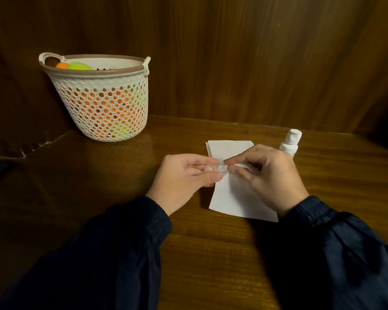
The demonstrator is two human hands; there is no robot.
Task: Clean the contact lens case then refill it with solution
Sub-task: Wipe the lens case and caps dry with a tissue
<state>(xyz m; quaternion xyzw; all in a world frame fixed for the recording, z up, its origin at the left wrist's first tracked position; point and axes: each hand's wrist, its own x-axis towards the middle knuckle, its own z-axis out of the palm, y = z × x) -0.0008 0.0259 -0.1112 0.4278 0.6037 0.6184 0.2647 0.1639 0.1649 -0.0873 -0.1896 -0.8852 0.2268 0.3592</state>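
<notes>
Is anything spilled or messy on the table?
Nothing stands out. The bottle stands upright with its cap on, the paper looks dry, and the basket sits upright. Both hands hold the clear case over the paper.

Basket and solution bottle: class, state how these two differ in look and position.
The basket is wide, open-topped and perforated, showing orange and green items inside; the solution bottle is narrow, solid and capped. The basket stands far left, clear of the hands; the bottle stands right, partly behind the right hand. Both are white and upright.
</notes>
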